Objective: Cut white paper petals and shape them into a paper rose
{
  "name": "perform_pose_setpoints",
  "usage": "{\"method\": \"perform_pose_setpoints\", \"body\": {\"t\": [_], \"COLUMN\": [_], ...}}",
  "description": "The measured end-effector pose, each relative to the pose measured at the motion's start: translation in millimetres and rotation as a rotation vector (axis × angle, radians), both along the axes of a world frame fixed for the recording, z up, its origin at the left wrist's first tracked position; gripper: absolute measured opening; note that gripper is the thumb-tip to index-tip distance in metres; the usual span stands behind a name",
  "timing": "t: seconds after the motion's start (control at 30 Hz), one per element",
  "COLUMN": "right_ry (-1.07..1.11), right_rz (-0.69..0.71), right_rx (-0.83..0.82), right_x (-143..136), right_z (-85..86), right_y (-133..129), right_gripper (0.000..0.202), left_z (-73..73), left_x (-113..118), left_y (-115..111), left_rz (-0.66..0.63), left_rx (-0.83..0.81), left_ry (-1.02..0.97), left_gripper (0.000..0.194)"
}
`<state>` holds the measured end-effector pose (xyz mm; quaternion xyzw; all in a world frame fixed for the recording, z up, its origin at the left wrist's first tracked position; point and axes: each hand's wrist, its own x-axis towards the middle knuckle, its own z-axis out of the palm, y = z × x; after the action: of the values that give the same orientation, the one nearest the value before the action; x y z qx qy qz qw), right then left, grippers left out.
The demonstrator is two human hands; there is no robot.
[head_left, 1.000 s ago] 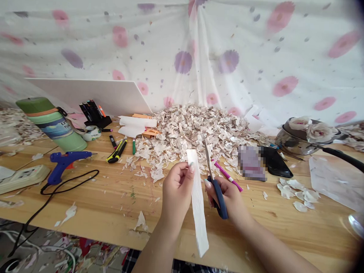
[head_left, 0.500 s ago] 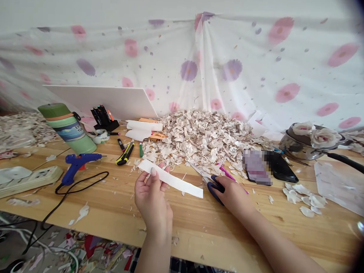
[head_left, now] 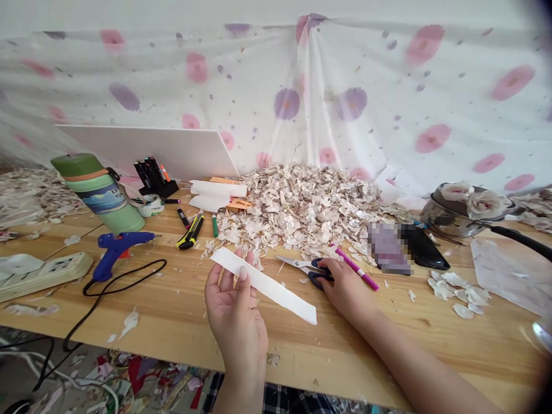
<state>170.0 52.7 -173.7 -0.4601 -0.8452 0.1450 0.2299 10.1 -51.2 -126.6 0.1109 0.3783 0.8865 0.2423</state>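
A white paper strip (head_left: 273, 288) slants down to the right above the wooden table, pinched near its left part between the thumb and fingers of my left hand (head_left: 236, 302). To its right, my right hand (head_left: 348, 291) has its fingers on the dark blue handles of the scissors (head_left: 303, 266). The scissor blades point left, slightly apart, close to the table top. A magenta pen (head_left: 358, 269) lies just beyond my right hand. Behind both hands is a large heap of pale petals (head_left: 303, 208).
On the left are a blue glue gun (head_left: 116, 250) with its cable, a power strip (head_left: 42, 280), a green bottle (head_left: 102, 195) and a yellow cutter (head_left: 191, 232). A black phone (head_left: 426, 248) and a metal pan (head_left: 456, 222) stand at the right.
The scissors have turned, with their blades now pointing left, and my right hand has moved slightly up and left with them. The strip's right end hangs lower.
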Motion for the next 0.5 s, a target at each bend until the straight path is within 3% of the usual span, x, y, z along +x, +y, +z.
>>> {"method": "perform_pose_setpoints", "body": {"t": [0.07, 0.13, 0.27, 0.4, 0.5], "right_ry": [0.044, 0.099, 0.241, 0.565, 0.663], "right_rz": [0.052, 0.110, 0.206, 0.248, 0.223], "right_rx": [0.012, 0.026, 0.023, -0.268, -0.397], "right_x": [1, 3, 6, 6, 3], "right_z": [0.0, 1.6, 10.0, 17.9, 18.2], "right_y": [1, 1, -6, -17, -20], "right_gripper": [0.022, 0.021, 0.019, 0.038, 0.043], "left_z": [-2.2, -5.7, -14.7, -24.1, -31.6], "left_x": [1, 0, 4, 13, 18], "left_y": [-2, -4, -7, -7, -5], "left_rz": [-0.047, -0.172, -0.618, -0.981, -1.126], "left_rx": [-0.013, -0.057, -0.226, -0.357, -0.425], "left_ry": [-0.003, 0.015, 0.152, 0.270, 0.325], "left_gripper": [0.049, 0.053, 0.055, 0.050, 0.050]}}
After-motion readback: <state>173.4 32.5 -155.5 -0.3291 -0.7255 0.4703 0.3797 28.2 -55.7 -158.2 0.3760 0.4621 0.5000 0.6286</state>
